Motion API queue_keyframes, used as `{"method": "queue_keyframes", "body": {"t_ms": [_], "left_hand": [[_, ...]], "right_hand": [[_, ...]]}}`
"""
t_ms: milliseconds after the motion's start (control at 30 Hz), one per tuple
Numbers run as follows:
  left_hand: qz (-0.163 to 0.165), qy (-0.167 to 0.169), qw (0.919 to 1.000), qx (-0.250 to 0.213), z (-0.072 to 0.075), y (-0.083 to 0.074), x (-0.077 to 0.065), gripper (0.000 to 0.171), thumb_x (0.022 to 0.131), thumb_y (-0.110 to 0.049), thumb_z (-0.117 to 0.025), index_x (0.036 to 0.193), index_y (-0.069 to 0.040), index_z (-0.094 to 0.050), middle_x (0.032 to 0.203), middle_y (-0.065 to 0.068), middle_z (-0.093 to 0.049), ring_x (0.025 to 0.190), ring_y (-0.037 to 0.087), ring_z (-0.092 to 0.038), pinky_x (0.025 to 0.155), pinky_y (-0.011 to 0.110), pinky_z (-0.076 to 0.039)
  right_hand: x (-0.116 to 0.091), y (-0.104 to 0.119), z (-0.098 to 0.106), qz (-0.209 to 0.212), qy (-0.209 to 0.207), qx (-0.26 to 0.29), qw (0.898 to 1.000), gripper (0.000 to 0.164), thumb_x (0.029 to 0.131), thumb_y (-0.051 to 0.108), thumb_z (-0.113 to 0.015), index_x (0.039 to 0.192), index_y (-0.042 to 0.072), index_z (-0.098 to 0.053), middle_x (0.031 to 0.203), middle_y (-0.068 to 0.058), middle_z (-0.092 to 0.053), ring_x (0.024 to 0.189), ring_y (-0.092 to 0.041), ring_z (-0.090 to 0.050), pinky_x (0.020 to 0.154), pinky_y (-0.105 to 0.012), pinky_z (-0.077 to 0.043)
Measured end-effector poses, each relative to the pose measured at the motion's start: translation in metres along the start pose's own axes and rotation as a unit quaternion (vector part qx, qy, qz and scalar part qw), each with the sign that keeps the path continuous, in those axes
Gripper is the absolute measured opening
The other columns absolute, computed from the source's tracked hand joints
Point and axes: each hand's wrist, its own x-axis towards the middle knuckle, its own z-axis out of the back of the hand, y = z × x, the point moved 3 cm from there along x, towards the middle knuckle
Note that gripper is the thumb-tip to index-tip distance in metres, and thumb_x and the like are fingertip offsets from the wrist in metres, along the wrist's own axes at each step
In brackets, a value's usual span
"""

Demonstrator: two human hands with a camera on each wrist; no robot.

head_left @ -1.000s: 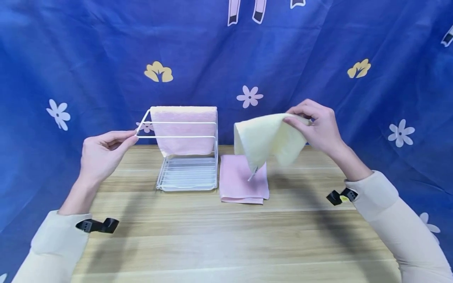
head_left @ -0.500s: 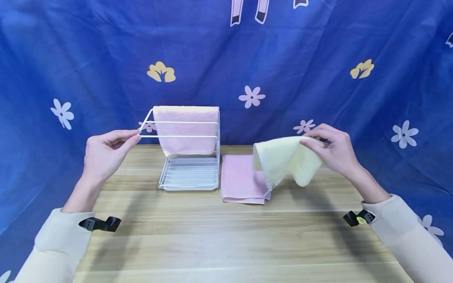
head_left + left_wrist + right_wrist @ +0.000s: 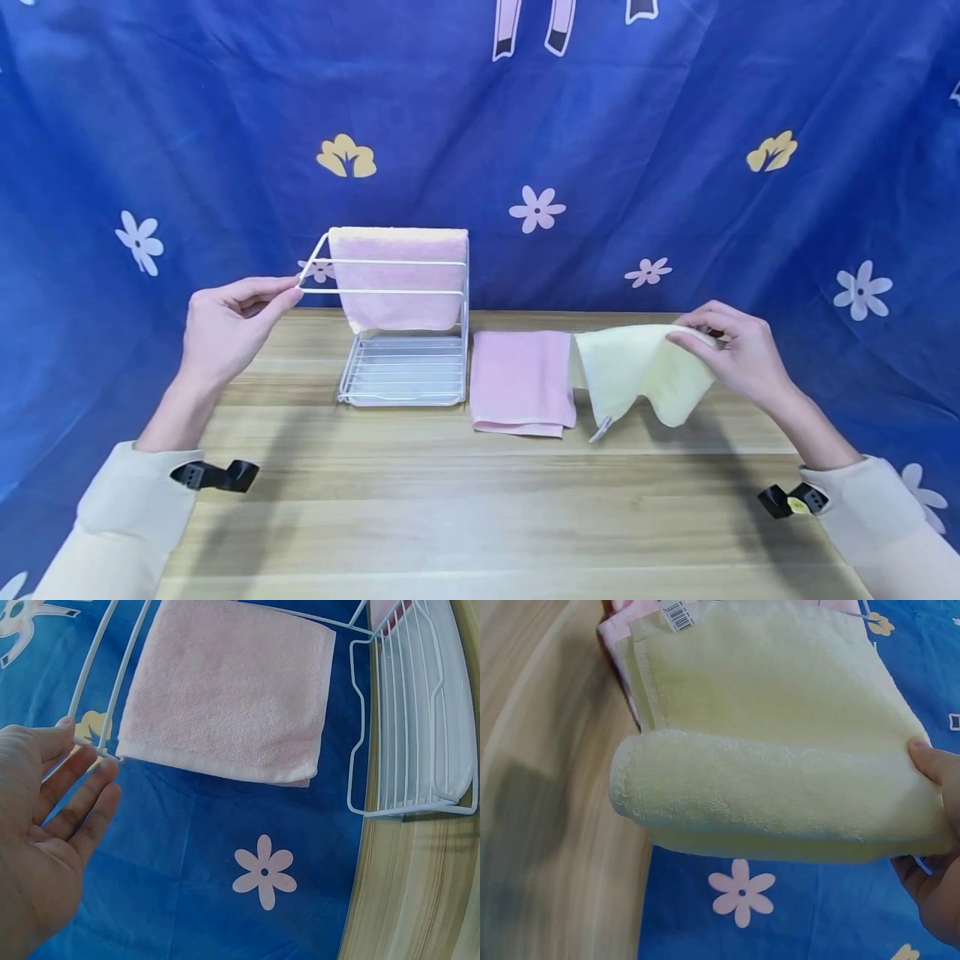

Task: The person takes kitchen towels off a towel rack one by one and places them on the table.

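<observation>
My left hand [image 3: 232, 329] pinches the front corner of a white wire rack [image 3: 382, 292] between thumb and fingertips. Over the rack's back bar hangs a light pink towel [image 3: 232, 690]. On the right, my right hand [image 3: 738, 354] pinches a pale yellow towel [image 3: 637, 367] by its upper edge. The towel droops in folds just above the table, and a small label with a barcode [image 3: 678, 615] shows on its corner. A folded pink towel [image 3: 521, 379] lies flat between the rack and the yellow towel.
A white tray [image 3: 459, 750] forms the rack's base on the wooden table [image 3: 450, 517]. Behind the table hangs a blue curtain [image 3: 420, 100] with flower prints.
My right hand has moved right and down with the yellow towel, from over the folded pink towel to beside it. My left hand keeps its pinch on the rack.
</observation>
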Motion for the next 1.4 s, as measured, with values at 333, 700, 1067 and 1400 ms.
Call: {"method": "queue_keyframes", "body": {"t_ms": [333,700,1067,1400], "left_hand": [[-0.001,-0.001,1.0000,-0.004,0.000,-0.001,-0.001,0.029,0.094,-0.021,-0.081,0.117,-0.003,-0.081,0.090,-0.044,-0.068,0.082,-0.020,-0.068,0.073,0.000,-0.052],[-0.009,-0.003,1.0000,-0.002,-0.001,-0.005,-0.001,0.030,0.095,-0.024,-0.081,0.116,-0.003,-0.081,0.090,-0.044,-0.068,0.083,-0.019,-0.068,0.074,0.000,-0.052],[-0.011,0.000,0.9999,-0.007,-0.001,-0.001,-0.002,0.029,0.095,-0.022,-0.081,0.116,-0.002,-0.081,0.091,-0.044,-0.068,0.083,-0.019,-0.068,0.074,0.000,-0.052],[-0.013,-0.002,0.9999,-0.010,0.000,-0.004,-0.003,0.029,0.095,-0.021,-0.081,0.116,-0.002,-0.081,0.091,-0.043,-0.068,0.084,-0.019,-0.068,0.075,0.000,-0.052]], "right_hand": [[-0.025,-0.009,0.004,-0.016,0.021,-0.014,1.000,0.024,0.075,-0.005,-0.089,0.090,0.013,-0.082,0.087,-0.001,-0.075,0.082,0.014,-0.056,0.071,-0.004,-0.045],[-0.047,-0.007,0.004,-0.004,0.043,-0.003,0.999,0.032,0.075,-0.006,-0.089,0.089,0.021,-0.081,0.084,0.015,-0.069,0.075,0.010,-0.056,0.067,-0.007,-0.045],[-0.061,0.005,0.003,-0.021,0.085,0.004,0.996,0.033,0.078,0.001,-0.090,0.094,0.029,-0.080,0.084,0.014,-0.068,0.070,0.003,-0.053,0.061,-0.013,-0.039],[-0.064,-0.014,-0.015,-0.052,0.115,0.010,0.992,0.020,0.087,0.005,-0.084,0.094,0.023,-0.079,0.085,0.010,-0.069,0.069,0.001,-0.052,0.060,-0.015,-0.042]]}}
